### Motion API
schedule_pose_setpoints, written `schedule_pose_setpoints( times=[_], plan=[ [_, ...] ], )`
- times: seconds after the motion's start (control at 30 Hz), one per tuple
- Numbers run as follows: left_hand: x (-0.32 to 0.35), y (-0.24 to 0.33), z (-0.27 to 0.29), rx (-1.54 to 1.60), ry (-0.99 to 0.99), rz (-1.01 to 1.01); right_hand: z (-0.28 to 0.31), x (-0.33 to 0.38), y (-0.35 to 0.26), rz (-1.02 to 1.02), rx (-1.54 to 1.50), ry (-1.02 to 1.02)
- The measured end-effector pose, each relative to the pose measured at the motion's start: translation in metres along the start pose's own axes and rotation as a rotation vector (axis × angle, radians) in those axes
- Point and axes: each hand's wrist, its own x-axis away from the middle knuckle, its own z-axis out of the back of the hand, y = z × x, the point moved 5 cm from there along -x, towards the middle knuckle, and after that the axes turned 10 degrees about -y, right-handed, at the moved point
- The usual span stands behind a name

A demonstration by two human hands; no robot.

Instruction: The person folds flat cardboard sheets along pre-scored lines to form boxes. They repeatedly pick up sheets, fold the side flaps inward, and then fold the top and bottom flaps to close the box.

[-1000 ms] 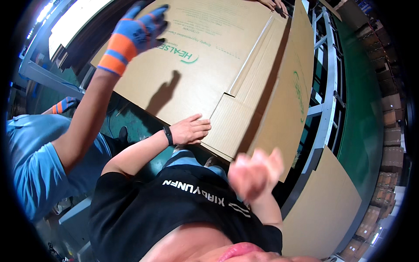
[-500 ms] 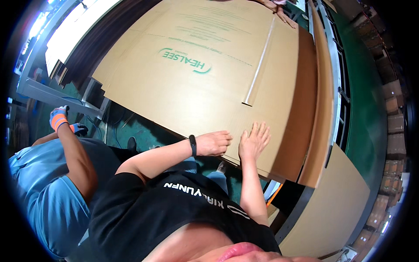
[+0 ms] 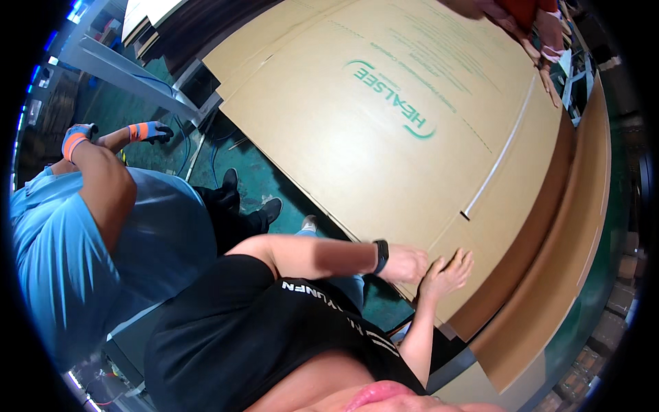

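Note:
A large flat cardboard sheet [image 3: 329, 137] with green print lies in front of me on other brown sheets. A long narrow slot [image 3: 500, 154] runs through its right part. My left hand [image 3: 406, 264], with a black band on its wrist, is closed at the sheet's near edge; its fingers curl together and its thumb is hidden. Close beside it, my right hand [image 3: 447, 275] rests on the sheet near the same edge, fingers stretched out and palm down. The two hands almost touch.
At the far right, another person's hand [image 3: 549, 84] rests on the sheet's far edge. A person in a blue shirt [image 3: 158, 226] and gloves stands close on my left. Brown cardboard [image 3: 549, 302] bends up along the right side. A grey metal frame [image 3: 130, 75] stands at the far left.
My view has turned, so the sheet and both hands appear farther right and lower. My left hand's fingers are more curled and nearer my right hand. The person at the far side shows more.

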Motion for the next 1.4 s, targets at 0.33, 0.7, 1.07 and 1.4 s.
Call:
schedule_pose_setpoints(
  times=[0.33,0.7,1.07,1.4],
  plan=[
    [0.013,0.004,-0.008,0.118,0.222,0.045,0.002,-0.009,0.010,0.036,-0.037,0.025],
    [0.018,-0.003,-0.015,0.146,0.108,0.076,0.016,-0.009,-0.004,0.044,-0.038,0.076],
    [0.015,0.008,0.009,0.146,-0.178,0.082,0.024,0.057,0.006,0.338,-0.459,0.005],
    [0.041,0.033,-0.007,0.070,-0.134,0.154,0.212,0.107,0.064,0.621,-0.296,0.360]
  ],
)
